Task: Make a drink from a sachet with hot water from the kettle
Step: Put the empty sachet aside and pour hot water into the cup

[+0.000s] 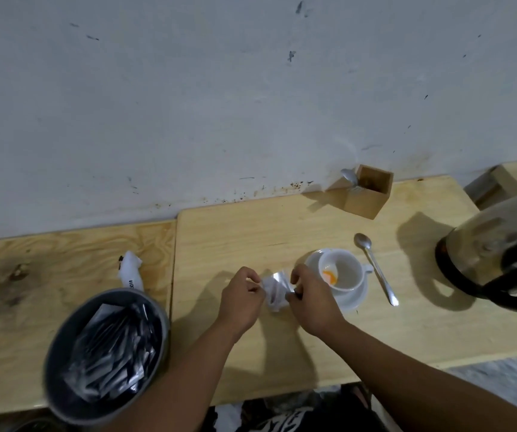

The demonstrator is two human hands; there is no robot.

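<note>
A white crumpled sachet [275, 289] with a silvery inside is pinched between my left hand [241, 299] and my right hand [312, 299], just left of the cup. The white cup [346, 274] stands on a white saucer [355, 299] and holds orange powder [330, 277] at its bottom. A steel spoon [375, 266] lies on the table right of the cup. The steel kettle [500, 254] with a black handle stands at the far right.
A grey round tin [63, 353] full of silvery sachets stands at the front left. Another white sachet [131, 271] lies behind it. A wooden box [367, 193] with a spoon in it stands by the wall. The wooden table [251, 232] ends near my body.
</note>
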